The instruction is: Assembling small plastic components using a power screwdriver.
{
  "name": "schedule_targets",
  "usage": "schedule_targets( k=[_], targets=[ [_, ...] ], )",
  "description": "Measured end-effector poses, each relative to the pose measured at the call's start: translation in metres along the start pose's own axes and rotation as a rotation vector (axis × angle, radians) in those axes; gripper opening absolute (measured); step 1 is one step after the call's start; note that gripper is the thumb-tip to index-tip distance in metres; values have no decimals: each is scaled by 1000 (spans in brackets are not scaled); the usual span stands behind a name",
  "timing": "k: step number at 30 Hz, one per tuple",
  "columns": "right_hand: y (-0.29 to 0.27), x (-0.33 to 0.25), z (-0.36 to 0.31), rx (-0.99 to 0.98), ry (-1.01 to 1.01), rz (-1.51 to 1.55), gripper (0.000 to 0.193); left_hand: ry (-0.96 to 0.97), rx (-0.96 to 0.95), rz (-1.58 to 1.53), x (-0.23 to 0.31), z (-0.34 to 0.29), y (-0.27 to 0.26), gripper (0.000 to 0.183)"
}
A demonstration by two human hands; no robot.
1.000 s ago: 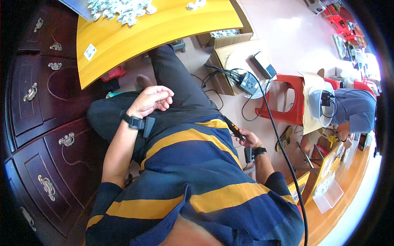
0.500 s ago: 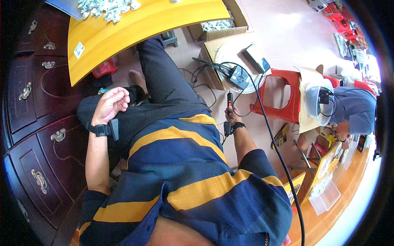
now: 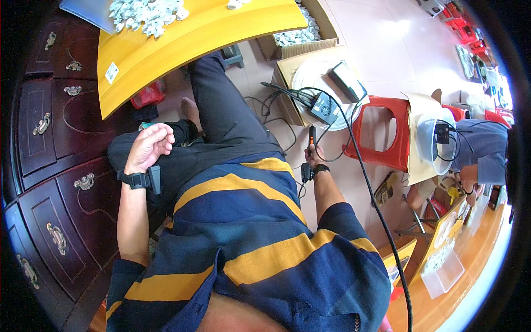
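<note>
My left hand (image 3: 149,146) is held above my bent leg, its fingers curled into a loose fist with nothing seen in them. A black strap with a grey block (image 3: 155,180) sits on that wrist. Down at my right side, my right hand (image 3: 316,157) grips a slim black-and-orange handheld stick (image 3: 312,137), which points away from me. That wrist also wears a black strap with a small black block (image 3: 307,172).
A yellow table (image 3: 221,25) bears many small white parts (image 3: 145,15). Dark drawers (image 3: 50,133) stand left. On a box at right rest a white round lid (image 3: 307,72) and a cabled black box (image 3: 323,108). Beyond are a red stool (image 3: 362,133) and another person (image 3: 480,146) at work.
The view has shifted slightly, so the table, drawers and stool appear a little further right. My left fist and the stick in my right hand look about the same.
</note>
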State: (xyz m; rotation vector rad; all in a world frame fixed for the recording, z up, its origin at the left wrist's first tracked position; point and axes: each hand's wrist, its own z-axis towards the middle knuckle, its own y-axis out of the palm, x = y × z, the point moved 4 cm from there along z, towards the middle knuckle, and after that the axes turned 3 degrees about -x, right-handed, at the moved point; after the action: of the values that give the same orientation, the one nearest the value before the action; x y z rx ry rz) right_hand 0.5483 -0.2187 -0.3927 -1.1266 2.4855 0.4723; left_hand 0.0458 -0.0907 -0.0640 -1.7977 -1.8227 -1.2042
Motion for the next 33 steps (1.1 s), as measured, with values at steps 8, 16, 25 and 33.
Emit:
schedule_targets(
  k=[8,16,25,33],
  targets=[
    [4,0,0,18,-1,36,13,-2,5,-7,0,-5,-2,16],
    [1,11,-22,34,39,-33,9,32,-45,-35,-1,1,4,17],
    [-12,28,-99,-51,120,-104,41,22,-63,-60,-4,13,0,18],
    [-15,1,-166,-425,122,-111,59,-27,-57,-26,-6,16,-1,17]
  ],
)
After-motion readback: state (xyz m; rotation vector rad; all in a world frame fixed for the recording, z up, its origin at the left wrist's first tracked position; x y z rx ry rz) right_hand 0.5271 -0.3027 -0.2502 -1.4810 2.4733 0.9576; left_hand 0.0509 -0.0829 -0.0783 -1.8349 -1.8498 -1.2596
